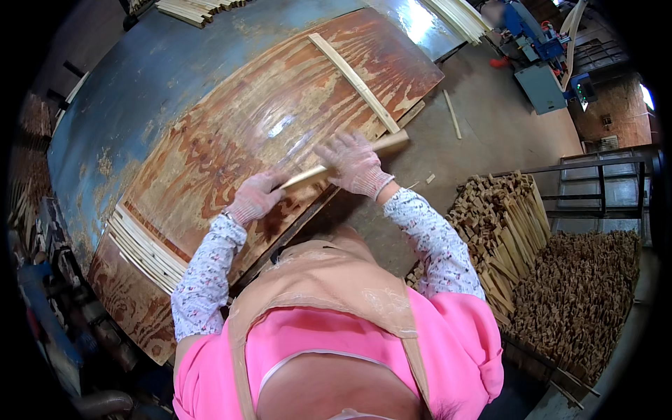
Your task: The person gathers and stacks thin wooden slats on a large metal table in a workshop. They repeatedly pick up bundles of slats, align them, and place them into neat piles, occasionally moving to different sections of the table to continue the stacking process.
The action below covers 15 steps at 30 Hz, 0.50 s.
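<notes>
Over the plywood board (231, 126), the gloved left hand (253, 198) and right hand (355, 162) both grip a pale, slim wooden strip (395, 142), fingers curled around it.

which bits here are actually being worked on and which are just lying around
In hand:
- wooden strip, gripped by left hand and right hand
- plywood board under it

Lying about:
- long slat
- stacked strips
- stick piles
- blue machine

Single head view, looking steeply down, close over plywood worktable (210, 140).
</notes>
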Available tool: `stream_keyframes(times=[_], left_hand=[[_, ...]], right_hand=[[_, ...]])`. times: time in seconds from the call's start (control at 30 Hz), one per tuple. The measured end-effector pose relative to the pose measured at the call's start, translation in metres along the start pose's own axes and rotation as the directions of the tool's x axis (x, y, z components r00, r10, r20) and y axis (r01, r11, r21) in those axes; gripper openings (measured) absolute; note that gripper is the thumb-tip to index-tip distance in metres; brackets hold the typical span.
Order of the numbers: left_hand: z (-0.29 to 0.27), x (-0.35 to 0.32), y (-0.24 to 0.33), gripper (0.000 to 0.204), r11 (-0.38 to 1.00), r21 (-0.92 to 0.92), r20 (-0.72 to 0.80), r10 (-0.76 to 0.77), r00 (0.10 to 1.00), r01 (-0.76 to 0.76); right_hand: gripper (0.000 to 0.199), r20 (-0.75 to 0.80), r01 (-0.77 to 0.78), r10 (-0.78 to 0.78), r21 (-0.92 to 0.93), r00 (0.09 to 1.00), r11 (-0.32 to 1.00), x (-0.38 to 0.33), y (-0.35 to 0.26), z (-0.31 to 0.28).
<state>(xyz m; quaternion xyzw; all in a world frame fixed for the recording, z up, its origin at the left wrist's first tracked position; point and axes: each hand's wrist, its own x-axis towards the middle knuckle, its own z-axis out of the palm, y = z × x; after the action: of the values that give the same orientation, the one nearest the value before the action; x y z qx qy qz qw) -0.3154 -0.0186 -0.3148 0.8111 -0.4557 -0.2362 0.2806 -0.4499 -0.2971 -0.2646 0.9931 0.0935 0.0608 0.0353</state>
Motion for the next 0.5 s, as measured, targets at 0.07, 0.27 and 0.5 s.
stream_keyframes(times=[0.07,0.27,0.5], left_hand=[[-0.017,-0.005,0.003,0.041,0.996,0.087,0.004,0.022,1.000,-0.022],[-0.026,0.025,-0.010,0.047,0.954,0.180,-0.762,-0.019,0.647,0.241],[0.037,0.091,-0.035,0.050,0.911,0.017,-0.695,-0.285,0.659,0.412]], right_hand=[[0.062,0.447,-0.189,0.079,0.207,0.891,0.960,0.014,0.007,0.001],[0.061,0.368,-0.544,0.402,0.602,0.838,0.584,0.015,0.084,0.065],[0.054,0.058,-0.573,0.577,0.234,0.815,0.786,0.062,0.219,0.126]])
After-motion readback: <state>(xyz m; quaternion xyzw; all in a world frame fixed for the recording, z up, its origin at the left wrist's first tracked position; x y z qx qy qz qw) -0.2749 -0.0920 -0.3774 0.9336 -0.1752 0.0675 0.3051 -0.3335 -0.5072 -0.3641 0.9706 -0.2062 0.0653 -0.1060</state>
